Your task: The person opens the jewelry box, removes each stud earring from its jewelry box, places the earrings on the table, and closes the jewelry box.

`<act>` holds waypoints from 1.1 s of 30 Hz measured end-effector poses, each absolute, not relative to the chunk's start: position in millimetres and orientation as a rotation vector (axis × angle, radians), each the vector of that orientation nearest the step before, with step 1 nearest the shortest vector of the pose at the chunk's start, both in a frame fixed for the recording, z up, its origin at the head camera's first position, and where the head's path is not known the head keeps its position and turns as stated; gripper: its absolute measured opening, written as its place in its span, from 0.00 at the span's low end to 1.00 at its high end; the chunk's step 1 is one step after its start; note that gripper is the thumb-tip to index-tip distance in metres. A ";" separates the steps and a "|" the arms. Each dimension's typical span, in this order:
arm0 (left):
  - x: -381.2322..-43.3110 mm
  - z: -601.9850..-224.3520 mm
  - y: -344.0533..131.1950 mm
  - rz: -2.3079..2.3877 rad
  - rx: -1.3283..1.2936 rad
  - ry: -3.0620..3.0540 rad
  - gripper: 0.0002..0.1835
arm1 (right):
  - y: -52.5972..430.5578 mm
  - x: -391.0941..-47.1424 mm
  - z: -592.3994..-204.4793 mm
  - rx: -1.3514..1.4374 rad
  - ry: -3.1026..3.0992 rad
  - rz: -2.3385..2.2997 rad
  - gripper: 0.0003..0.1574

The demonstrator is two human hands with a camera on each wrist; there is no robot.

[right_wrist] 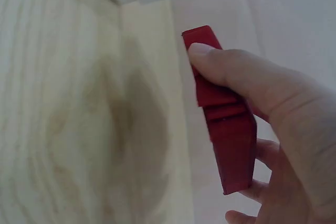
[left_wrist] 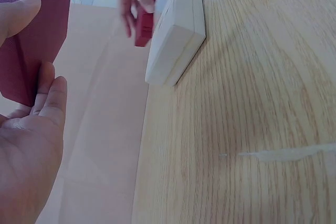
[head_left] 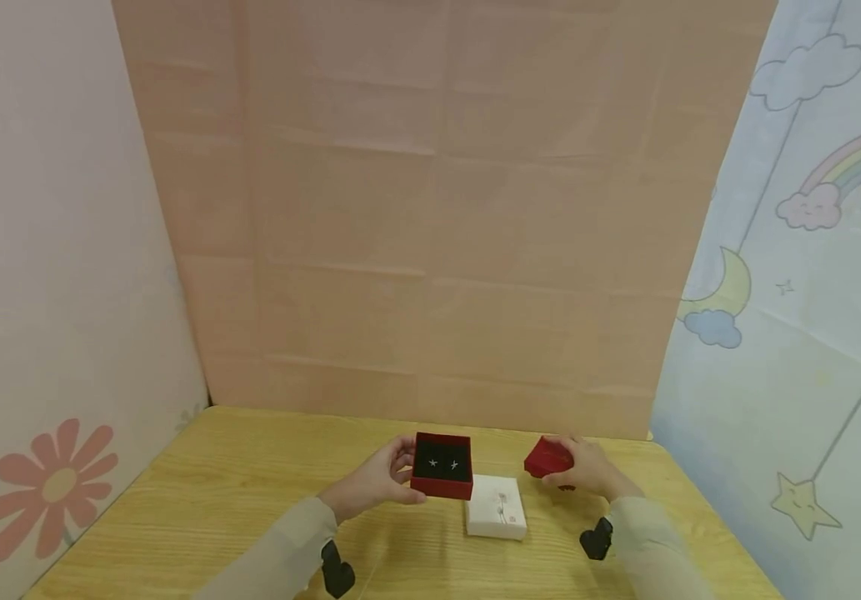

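My left hand point(head_left: 372, 485) grips an uncovered red jewelry box point(head_left: 441, 487) by its left side, thumb at the front. On its black insert sits a pair of small silvery earrings point(head_left: 433, 462). In the left wrist view, the thumb and fingers hold the box's dark red outer wall point(left_wrist: 44, 24). To the right, my right hand point(head_left: 592, 468) holds a small red case point(head_left: 545, 458) above the table. The right wrist view shows this case point(right_wrist: 231, 150) with two angled halves and a ridged band between them, the thumb pressing one half.
A flat white box point(head_left: 494, 510) with a small printed flower design lies on the wooden table point(head_left: 265, 467) between the hands. A beige sheet point(head_left: 430, 250) hangs behind the table. Patterned cloths hang at the left point(head_left: 55, 250) and right point(head_left: 813, 375).
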State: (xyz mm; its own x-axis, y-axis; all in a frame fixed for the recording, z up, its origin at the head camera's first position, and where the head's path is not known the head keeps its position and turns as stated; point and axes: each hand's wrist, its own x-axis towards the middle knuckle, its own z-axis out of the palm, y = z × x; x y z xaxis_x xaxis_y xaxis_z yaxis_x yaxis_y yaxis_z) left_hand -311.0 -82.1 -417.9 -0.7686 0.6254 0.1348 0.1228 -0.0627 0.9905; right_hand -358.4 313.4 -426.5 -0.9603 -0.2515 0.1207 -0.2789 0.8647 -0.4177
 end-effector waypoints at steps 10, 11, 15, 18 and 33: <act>-310.7 -418.2 -84.5 1.893 0.784 1.871 0.38 | 322.0 -358.0 -448.6 0.370 -3.069 0.774 0.53; -310.6 -418.3 -84.6 1.893 0.783 1.868 0.38 | 322.6 -358.9 -450.4 0.371 -3.077 0.781 0.54; -310.7 -418.9 -84.7 1.898 0.794 1.851 0.39 | 317.7 -356.5 -447.1 0.368 -3.102 0.798 0.53; -310.9 -419.5 -84.9 1.897 0.801 1.845 0.39 | 315.5 -356.3 -447.6 0.321 -3.111 0.813 0.53; -309.8 -419.8 -83.4 1.880 0.811 1.900 0.42 | 288.6 -356.3 -418.3 0.548 -2.964 1.013 0.36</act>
